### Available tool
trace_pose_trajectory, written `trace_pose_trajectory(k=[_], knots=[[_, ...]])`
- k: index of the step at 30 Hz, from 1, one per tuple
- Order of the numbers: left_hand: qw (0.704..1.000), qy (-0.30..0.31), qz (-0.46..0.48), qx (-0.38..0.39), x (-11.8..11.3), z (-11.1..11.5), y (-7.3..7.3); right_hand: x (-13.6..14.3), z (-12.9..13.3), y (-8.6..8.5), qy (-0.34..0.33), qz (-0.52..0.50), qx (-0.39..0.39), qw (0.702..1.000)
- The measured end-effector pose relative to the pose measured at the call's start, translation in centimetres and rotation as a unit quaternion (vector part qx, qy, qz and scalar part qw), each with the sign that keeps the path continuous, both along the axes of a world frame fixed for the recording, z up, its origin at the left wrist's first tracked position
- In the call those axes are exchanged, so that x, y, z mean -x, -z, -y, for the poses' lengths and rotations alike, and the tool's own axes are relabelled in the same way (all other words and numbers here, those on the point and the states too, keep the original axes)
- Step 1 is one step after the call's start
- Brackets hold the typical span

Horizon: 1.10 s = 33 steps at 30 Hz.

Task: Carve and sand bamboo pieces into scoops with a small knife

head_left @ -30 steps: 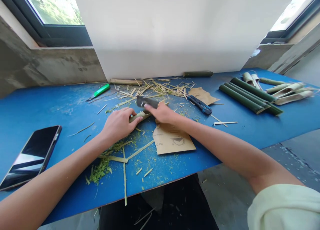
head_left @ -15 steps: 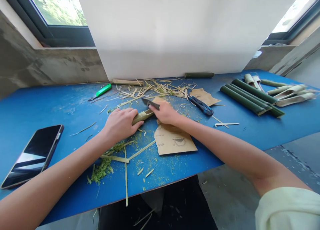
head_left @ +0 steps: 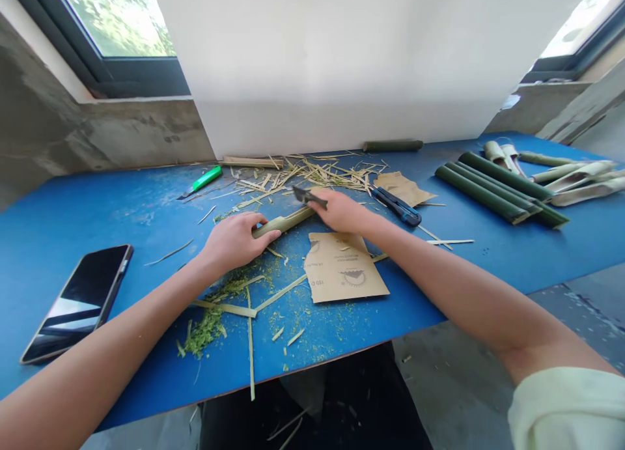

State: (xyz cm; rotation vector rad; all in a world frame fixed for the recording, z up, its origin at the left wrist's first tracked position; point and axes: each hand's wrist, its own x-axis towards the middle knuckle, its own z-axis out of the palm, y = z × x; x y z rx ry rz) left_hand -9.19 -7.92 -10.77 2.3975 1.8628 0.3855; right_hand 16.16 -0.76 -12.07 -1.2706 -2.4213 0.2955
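My left hand (head_left: 239, 238) is closed around the near end of a pale green bamboo piece (head_left: 288, 223), thumb in front and fingers behind. The piece lies slanted above the table, with a narrowed, carved stretch toward its far end. In my right hand (head_left: 336, 209) is a dark-bladed knife (head_left: 308, 197), its blade pointing left over the far part of the bamboo. My fingers hide the handle and the bamboo's tip. Below my right hand lies a brown sheet of sandpaper (head_left: 346, 267), printed side up.
Shavings (head_left: 312, 173) litter the blue table (head_left: 146, 196). Behind are a green cutter (head_left: 206, 178) and a blue-black utility knife (head_left: 398, 206). At left lies a phone (head_left: 78, 303). Green bamboo strips (head_left: 488, 193) and carved bamboo pieces (head_left: 586, 176) lie right; a bamboo tube (head_left: 393, 146) sits at the back.
My right hand and the knife have slid right and slightly away along the bamboo, baring more of its carved stretch and of the sandpaper. My left hand keeps its hold. The view has shifted slightly.
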Motion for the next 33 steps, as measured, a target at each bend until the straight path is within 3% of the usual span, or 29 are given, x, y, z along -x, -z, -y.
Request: trace_pose_trajectory(k=[2, 3, 6, 7, 8, 11, 12, 13, 16, 17, 21, 22, 26, 27, 30, 31, 33], knots=[[1.0, 0.002, 0.003, -0.004, 0.0, 0.0, 0.0, -0.2, 0.2, -0.1, 0.038, 0.023, 0.005, 0.999], [1.0, 0.004, 0.003, -0.008, 0.0, 0.1, 0.0, -0.1, 0.5, -0.1, 0.013, 0.017, -0.005, 1.0], [1.0, 0.006, 0.002, -0.007, 0.0, 0.2, 0.0, 0.6, 1.3, 0.0, -0.146, -0.046, -0.028, 0.988], [1.0, 0.006, 0.002, -0.006, 0.0, 0.2, 0.0, 0.5, 1.2, 0.0, -0.152, -0.056, -0.019, 0.987], [1.0, 0.005, 0.004, -0.007, 0.1, 0.1, 0.1, 0.3, 0.9, 0.0, -0.125, -0.051, 0.001, 0.991], [1.0, 0.0, 0.018, -0.008, 0.1, 0.1, 0.2, -0.9, -0.4, -0.3, 0.052, -0.009, 0.045, 0.998], [1.0, -0.001, 0.022, -0.007, 0.1, 0.0, 0.2, -1.1, -0.6, -0.4, 0.074, -0.005, 0.042, 0.996], [1.0, -0.001, 0.024, -0.007, 0.1, 0.1, 0.2, -1.1, -0.6, -0.4, 0.059, -0.009, 0.032, 0.998], [1.0, 0.001, 0.017, -0.008, 0.0, 0.2, 0.2, -0.6, -0.1, -0.4, -0.064, -0.051, 0.019, 0.997], [1.0, 0.001, 0.016, -0.007, -0.1, 0.2, 0.2, -0.3, 0.1, -0.4, -0.068, -0.053, 0.036, 0.996], [1.0, 0.008, 0.017, -0.012, -0.2, 0.4, 0.3, 0.1, 0.3, -0.3, 0.08, -0.023, 0.081, 0.993], [1.0, 0.01, 0.016, -0.015, -0.2, 0.4, 0.3, 0.2, 0.4, -0.2, 0.076, -0.031, 0.071, 0.994], [1.0, 0.006, 0.014, -0.018, -0.3, 0.5, 0.4, 0.7, 0.5, 0.5, -0.08, -0.094, 0.041, 0.991], [1.0, 0.003, 0.015, -0.014, -0.3, 0.5, 0.3, 0.7, 0.4, 0.5, -0.065, -0.089, 0.049, 0.993], [1.0, 0.001, 0.014, -0.01, -0.3, 0.5, 0.3, 0.3, 0.0, 0.0, 0.089, -0.04, 0.077, 0.992], [1.0, 0.004, 0.012, -0.012, -0.4, 0.6, 0.3, 0.3, 0.0, -0.1, 0.106, -0.032, 0.072, 0.991], [1.0, 0.006, 0.006, -0.02, -0.4, 0.7, 0.4, 0.3, 0.4, -0.2, 0.043, -0.053, 0.049, 0.996]])
